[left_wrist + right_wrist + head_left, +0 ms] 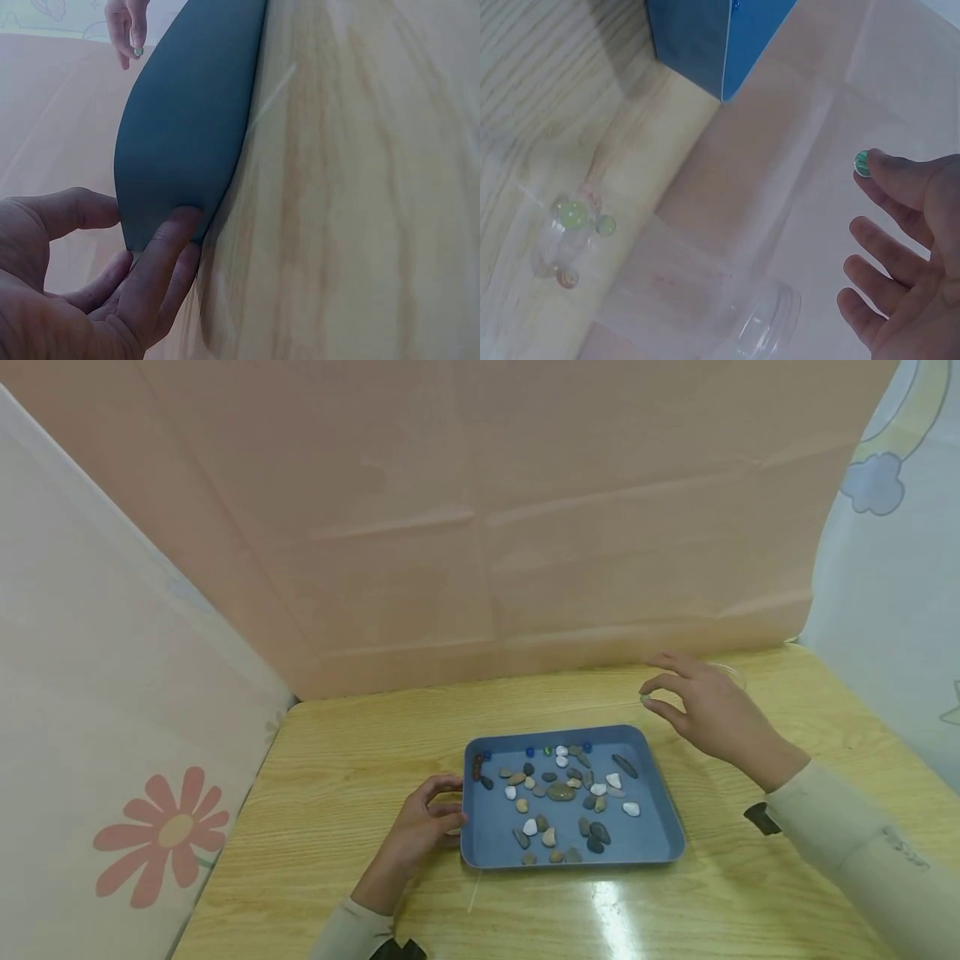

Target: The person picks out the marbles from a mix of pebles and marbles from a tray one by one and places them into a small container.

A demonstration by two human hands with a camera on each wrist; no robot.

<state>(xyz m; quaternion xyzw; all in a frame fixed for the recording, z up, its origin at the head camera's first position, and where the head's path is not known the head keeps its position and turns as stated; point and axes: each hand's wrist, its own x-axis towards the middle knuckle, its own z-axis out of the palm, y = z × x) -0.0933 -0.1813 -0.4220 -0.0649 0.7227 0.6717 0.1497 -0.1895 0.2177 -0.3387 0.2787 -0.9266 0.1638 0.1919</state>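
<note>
Pinching a green marble (862,163) between thumb and index finger, my right hand (708,710) hangs above the table (360,743), its other fingers spread. The marble is round and points no particular way; the blue tray (483,845) of stones (561,792) has its long axis running left to right before me. My left hand (420,821) lies relaxed, fingertips touching the tray's left end. The marble is past the tray's far right corner, well apart from my left hand; a clear jar (769,322) holding other marbles (571,214) stands near my right.
</note>
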